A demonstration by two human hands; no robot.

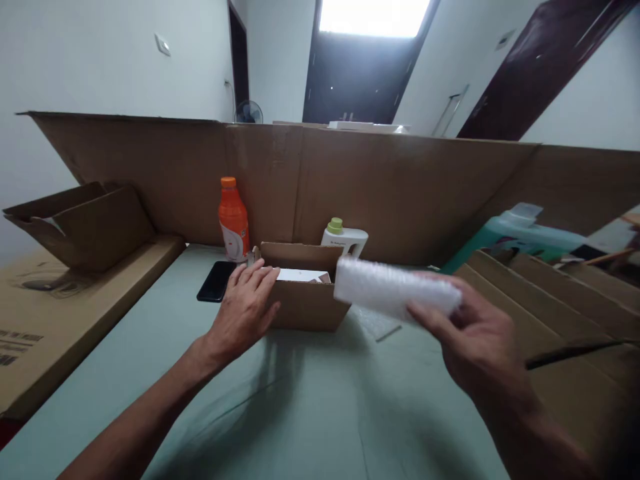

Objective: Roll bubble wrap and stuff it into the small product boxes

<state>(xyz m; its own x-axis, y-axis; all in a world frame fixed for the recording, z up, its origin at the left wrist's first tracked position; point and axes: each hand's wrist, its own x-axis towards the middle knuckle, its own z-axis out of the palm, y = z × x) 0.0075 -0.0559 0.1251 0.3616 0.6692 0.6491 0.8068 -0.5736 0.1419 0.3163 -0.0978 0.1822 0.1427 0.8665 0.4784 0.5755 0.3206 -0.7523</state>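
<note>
Overhead, right hand (480,340) fingers grip a white bubble-wrapped bundle (395,290); left hand (245,307) fingers rest loosely spread on the open box (305,303).

White walls (100,60), dark doorway (360,73), bright window (373,15), pale green table (300,413)

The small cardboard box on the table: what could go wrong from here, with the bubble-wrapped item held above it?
1. The right hand holds the bubble-wrapped item only at one end, in the air; it might slip and fall.
2. The small cardboard box already holds something white, so space inside may be tight.
3. The orange bottle and the black phone lie close to the left hand, which rests on the box edge; a push could knock them.
</note>
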